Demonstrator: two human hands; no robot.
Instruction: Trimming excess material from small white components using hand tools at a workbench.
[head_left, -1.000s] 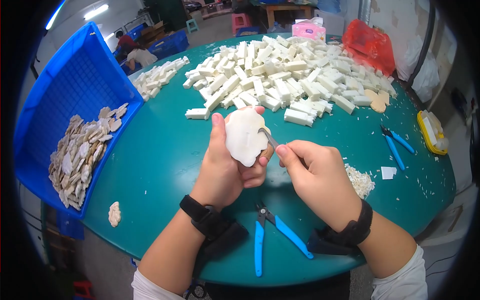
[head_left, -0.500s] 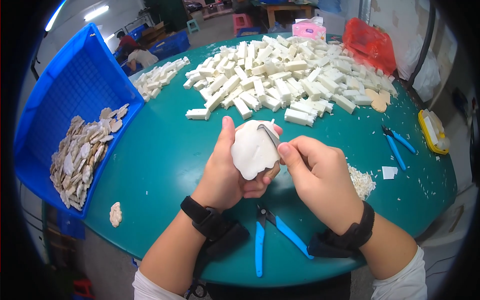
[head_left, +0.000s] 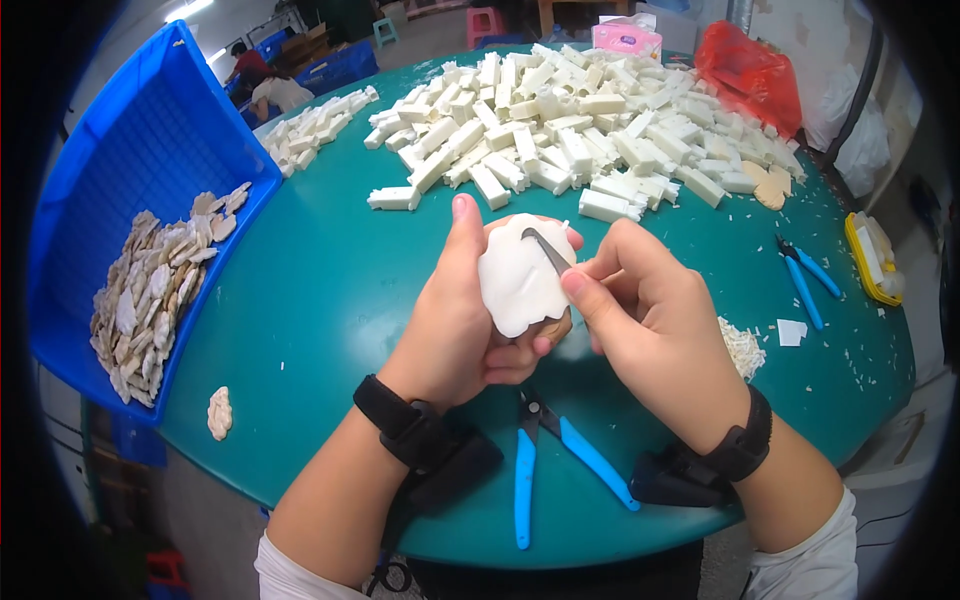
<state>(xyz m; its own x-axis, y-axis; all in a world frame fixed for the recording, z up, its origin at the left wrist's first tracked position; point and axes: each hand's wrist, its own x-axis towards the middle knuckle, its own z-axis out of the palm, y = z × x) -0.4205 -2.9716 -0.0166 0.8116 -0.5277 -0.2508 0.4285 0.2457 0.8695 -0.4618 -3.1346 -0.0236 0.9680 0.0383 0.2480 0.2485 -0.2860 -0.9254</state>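
Right hand [head_left: 645,315]: thumb and forefinger pinched together on one hooked metal tool [head_left: 548,251], its tip apparently resting near the upper middle of one off-white scalloped piece [head_left: 515,285]. Left hand [head_left: 450,320]: thumb upright along the piece's left side, remaining fingers curled behind and beneath, clamping it above the table [head_left: 330,350].

Compared with one second earlier, the tip sits farther inward from the piece's right edge; the working contact therefore appears to have passed from the edge to the upper face.

Each wrist bears one black band, two in all. Nearest the hands lie two blue-handled cutters, one below them [head_left: 531,408], one at far right [head_left: 789,248]. Also at right: one heap of shavings [head_left: 742,350], one white scrap [head_left: 792,332], one yellow box [head_left: 885,296].

At left: one loose pale piece [head_left: 219,413] and one blue bin [head_left: 130,130] with pieces too overlapped to count. Beyond: two heaps of white blocks, large [head_left: 560,140] and small [head_left: 310,130], likewise uncountable; one red bag [head_left: 750,80]; one pink packet [head_left: 627,40].
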